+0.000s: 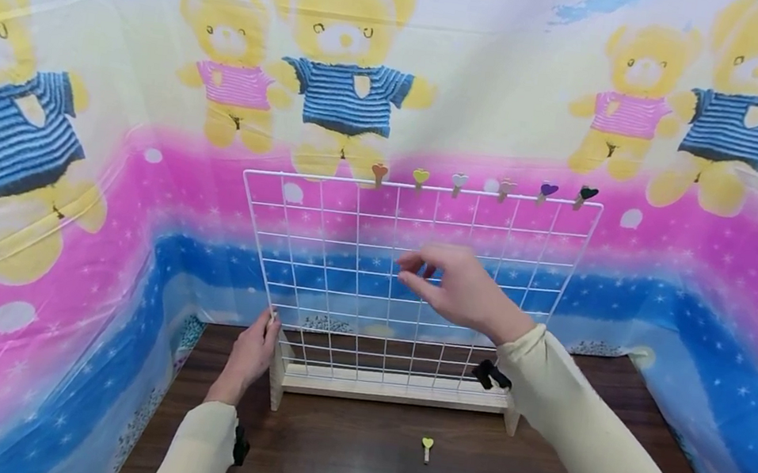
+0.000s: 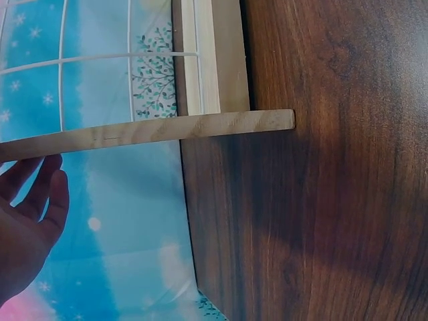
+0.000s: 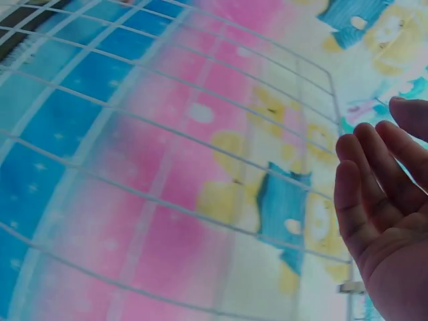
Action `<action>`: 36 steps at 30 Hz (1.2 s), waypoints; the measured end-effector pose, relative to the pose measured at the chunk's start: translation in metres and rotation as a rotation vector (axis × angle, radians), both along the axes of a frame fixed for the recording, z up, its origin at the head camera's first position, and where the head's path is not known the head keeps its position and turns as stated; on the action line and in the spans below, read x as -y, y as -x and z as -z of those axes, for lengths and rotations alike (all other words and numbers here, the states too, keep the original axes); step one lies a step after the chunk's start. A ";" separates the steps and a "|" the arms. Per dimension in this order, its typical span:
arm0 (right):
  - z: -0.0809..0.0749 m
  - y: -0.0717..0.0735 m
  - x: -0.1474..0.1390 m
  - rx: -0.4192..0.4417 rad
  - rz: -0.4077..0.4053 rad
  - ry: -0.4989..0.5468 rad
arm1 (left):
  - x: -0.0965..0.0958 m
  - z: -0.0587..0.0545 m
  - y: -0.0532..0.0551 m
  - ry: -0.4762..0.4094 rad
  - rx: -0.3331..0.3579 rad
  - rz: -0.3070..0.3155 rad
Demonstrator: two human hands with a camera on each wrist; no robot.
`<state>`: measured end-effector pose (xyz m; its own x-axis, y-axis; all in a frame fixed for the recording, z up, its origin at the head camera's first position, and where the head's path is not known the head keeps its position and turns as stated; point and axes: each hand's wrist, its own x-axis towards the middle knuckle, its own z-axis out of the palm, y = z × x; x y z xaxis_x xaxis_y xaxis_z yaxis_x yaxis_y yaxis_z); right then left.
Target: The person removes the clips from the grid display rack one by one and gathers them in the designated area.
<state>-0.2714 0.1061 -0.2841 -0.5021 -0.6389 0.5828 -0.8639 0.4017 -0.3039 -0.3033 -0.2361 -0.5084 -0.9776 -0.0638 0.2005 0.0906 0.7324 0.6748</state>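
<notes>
A white wire grid (image 1: 395, 227) stands upright in a wooden stand (image 1: 394, 393) on the table. My left hand (image 1: 253, 352) holds the stand's left side post (image 2: 154, 129) near its upper end, the fingertips against the wood in the left wrist view. Raised in front of the grid, my right hand (image 1: 455, 282) has loosely bent fingers and holds nothing; its cupped palm (image 3: 401, 254) shows bare in the right wrist view. Several heart-topped clothespins sit along the grid's top wire, among them an orange one (image 1: 378, 173), a purple one (image 1: 547, 191) and a dark green one (image 1: 585, 197).
On the dark wooden table (image 1: 349, 464), a yellow heart clothespin (image 1: 426, 449) lies in front of the stand. A cloth printed with bears (image 1: 354, 41) hangs behind the grid and along both sides. Black wrist devices are on both sleeves.
</notes>
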 end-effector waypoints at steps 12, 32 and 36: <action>-0.071 0.011 0.026 -0.162 0.032 0.028 | 0.000 0.002 0.000 -0.002 0.030 -0.006; -0.093 0.039 0.048 -0.049 0.264 -0.119 | 0.001 -0.001 0.002 0.032 -0.004 0.018; -0.092 0.042 0.050 -0.011 0.269 -0.125 | 0.001 0.000 0.002 0.029 -0.005 0.018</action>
<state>-0.3139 0.0557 -0.1920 -0.6575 -0.5507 0.5142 -0.7241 0.6505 -0.2292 -0.3049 -0.2375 -0.5083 -0.9775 -0.0399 0.2072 0.1078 0.7496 0.6530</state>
